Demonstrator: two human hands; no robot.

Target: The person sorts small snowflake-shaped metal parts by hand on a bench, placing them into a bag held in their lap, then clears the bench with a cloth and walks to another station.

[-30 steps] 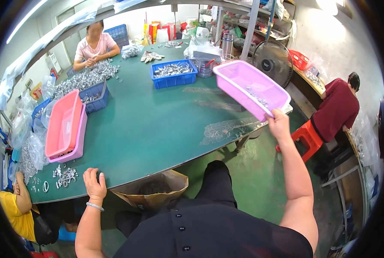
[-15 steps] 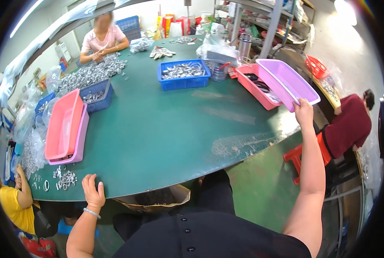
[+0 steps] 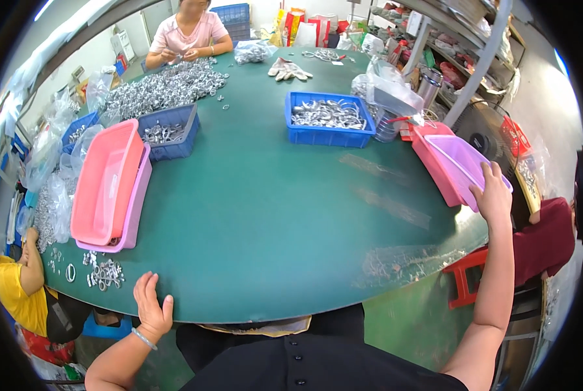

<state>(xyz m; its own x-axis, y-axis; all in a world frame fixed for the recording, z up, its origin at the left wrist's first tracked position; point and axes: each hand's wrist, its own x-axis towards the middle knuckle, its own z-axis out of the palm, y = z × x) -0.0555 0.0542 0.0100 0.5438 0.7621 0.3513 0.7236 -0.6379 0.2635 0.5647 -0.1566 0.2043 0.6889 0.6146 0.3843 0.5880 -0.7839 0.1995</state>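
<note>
At the right end of the green table (image 3: 259,241), my right hand (image 3: 495,195) is at the near end of a purple plastic tray (image 3: 460,156), its fingers and thumb over the rim. The tray rests tilted in a pink tray (image 3: 432,166), hiding most of what that holds. My left hand (image 3: 152,306), with a bangle at the wrist, lies open at the table's front edge, fingers apart and holding nothing. Small silver metal parts (image 3: 106,274) lie loose beside it. Behind them a salmon-pink tray (image 3: 105,189) leans on another purple tray (image 3: 135,208).
A blue bin (image 3: 330,135) of metal pieces stands toward the back, with a darker blue bin (image 3: 177,143) of rings to its left. Beyond lies a heap of metal parts (image 3: 167,88) before a person in pink. A glove (image 3: 289,70) lies farther back. Other people sit left and right.
My right hand has lowered the purple tray from above the pink tray into it, and its grip has shifted. My left hand stays open at the edge. The view has turned somewhat.
</note>
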